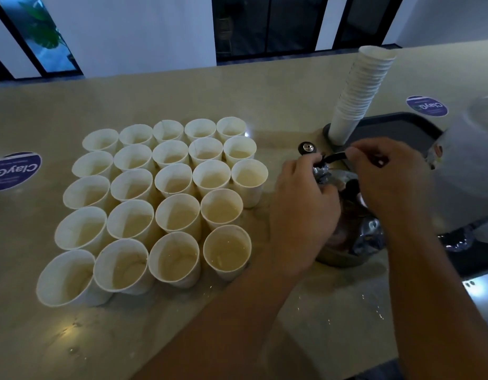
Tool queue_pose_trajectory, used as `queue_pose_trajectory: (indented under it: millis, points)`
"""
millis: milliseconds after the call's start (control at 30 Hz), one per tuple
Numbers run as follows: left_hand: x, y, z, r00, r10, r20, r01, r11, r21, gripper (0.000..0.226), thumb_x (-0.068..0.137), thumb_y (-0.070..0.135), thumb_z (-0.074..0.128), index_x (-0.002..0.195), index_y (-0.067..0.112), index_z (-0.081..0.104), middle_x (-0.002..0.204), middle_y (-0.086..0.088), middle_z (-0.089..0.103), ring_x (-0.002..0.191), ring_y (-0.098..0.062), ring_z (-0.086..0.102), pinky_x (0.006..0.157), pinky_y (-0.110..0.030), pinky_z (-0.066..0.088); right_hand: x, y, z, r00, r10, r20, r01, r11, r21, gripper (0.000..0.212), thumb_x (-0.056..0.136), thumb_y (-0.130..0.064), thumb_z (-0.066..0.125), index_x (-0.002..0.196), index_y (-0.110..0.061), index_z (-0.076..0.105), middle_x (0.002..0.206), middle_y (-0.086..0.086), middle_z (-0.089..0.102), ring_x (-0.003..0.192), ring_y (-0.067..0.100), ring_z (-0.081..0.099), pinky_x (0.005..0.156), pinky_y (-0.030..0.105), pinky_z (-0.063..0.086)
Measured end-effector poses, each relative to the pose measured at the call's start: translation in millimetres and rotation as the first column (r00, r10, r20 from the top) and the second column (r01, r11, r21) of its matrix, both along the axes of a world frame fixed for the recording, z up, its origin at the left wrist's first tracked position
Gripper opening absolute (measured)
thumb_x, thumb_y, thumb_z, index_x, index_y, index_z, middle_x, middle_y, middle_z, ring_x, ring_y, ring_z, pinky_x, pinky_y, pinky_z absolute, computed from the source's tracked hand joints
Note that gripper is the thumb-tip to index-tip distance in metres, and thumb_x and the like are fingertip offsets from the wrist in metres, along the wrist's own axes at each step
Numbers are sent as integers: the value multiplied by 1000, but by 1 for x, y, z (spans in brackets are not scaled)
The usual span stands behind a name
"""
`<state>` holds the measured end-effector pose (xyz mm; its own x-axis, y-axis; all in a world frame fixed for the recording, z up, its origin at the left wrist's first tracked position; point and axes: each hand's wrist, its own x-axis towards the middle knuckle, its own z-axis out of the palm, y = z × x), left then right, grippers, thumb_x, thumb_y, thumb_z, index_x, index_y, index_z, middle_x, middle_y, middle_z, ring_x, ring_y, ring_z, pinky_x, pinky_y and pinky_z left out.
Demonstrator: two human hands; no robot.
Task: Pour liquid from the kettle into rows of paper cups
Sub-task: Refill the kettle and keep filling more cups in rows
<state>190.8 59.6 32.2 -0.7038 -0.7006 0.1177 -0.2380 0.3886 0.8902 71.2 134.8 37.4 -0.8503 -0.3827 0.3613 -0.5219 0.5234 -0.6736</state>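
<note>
Several white paper cups point(166, 198) stand in rows on the beige counter point(182, 325), left of centre, with pale liquid in them. A shiny metal kettle point(347, 231) sits just to their right, mostly hidden under my hands. My left hand point(300, 204) curls round the kettle's spout end, by the black spout cap point(307, 149), which is flipped up. Fingers of my right hand point(388, 176) pinch the kettle's black handle point(334, 157) from above.
A tall stack of empty paper cups point(360, 91) leans on a dark tray point(396, 130) behind the kettle. A large translucent container point(467, 171) stands at the right edge. Round purple stickers point(15, 171) point(426, 106) lie on the counter. Dark windows line the far wall.
</note>
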Motion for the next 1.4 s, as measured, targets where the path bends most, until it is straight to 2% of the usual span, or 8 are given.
queue_pose_trajectory:
  millis: [133, 333, 500, 667, 867, 1067, 1300, 1400]
  points:
    - [-20, -13, 12, 984, -96, 149, 122, 976, -178, 58, 97, 17, 56, 152, 17, 35, 148, -2, 42, 136, -19, 39, 106, -30, 36, 3, 5, -18, 997, -34, 72, 44, 990, -134, 22, 97, -40, 62, 117, -33, 67, 101, -23, 61, 91, -6, 55, 77, 9, 37]
    - [-34, -32, 15, 943, -184, 277, 253, 937, -239, 49, 95, 15, 54, 143, 16, 49, 140, -6, 54, 128, -25, 48, 105, -40, 44, 7, 9, -22, 997, -1, 73, 20, 967, -253, 12, 95, -40, 65, 106, -39, 68, 88, -23, 66, 89, -4, 64, 80, 14, 47]
    - [-24, -45, 19, 959, -178, 220, 232, 940, -250, 44, 94, 13, 55, 138, 18, 56, 136, -4, 59, 124, -21, 53, 103, -34, 44, 9, 7, -8, 994, 83, 76, -63, 967, -246, 13, 94, -37, 68, 107, -36, 70, 86, -28, 64, 81, -18, 59, 70, -2, 41]
    - [-11, -59, 30, 980, -156, 122, 182, 951, -250, 30, 92, 8, 54, 115, 16, 72, 110, -2, 73, 102, -20, 64, 91, -37, 52, 5, -1, 15, 988, 142, 60, -123, 962, -245, 13, 88, -43, 73, 99, -48, 69, 83, -26, 68, 85, -6, 66, 76, 11, 48]
    - [-6, -83, 42, 999, -34, 34, 42, 960, -277, 27, 93, 13, 56, 109, 20, 77, 107, 4, 75, 99, -9, 68, 93, -28, 53, 5, -15, 44, 972, 234, -12, -234, 962, -139, 15, 86, -45, 74, 101, -42, 71, 85, -28, 64, 80, -17, 60, 67, -2, 41]
    - [-1, -100, 49, 999, 24, 27, -19, 983, -182, 26, 87, 3, 59, 95, 18, 79, 94, 1, 76, 90, -13, 72, 89, -36, 59, 13, -29, 66, 940, 339, -32, -339, 940, -20, 15, 88, -44, 73, 101, -38, 74, 85, -24, 64, 86, -5, 61, 79, 19, 48]
    - [10, -109, 57, 997, 62, 47, -52, 982, -184, 28, 80, -2, 61, 70, 20, 76, 72, 4, 73, 70, -9, 71, 71, -28, 60, 15, -44, 79, 909, 414, -56, -407, 908, 102, 20, 86, -47, 72, 100, -35, 77, 91, -17, 72, 85, 1, 66, 79, 24, 54]
    - [14, -111, 58, 996, 49, 70, -34, 980, -195, 28, 74, -3, 59, 64, 18, 73, 70, 3, 72, 66, -8, 65, 61, -22, 50, 17, -50, 83, 893, 446, -65, -432, 889, 154, 24, 85, -49, 71, 102, -33, 77, 94, -17, 71, 88, 3, 66, 85, 30, 55]
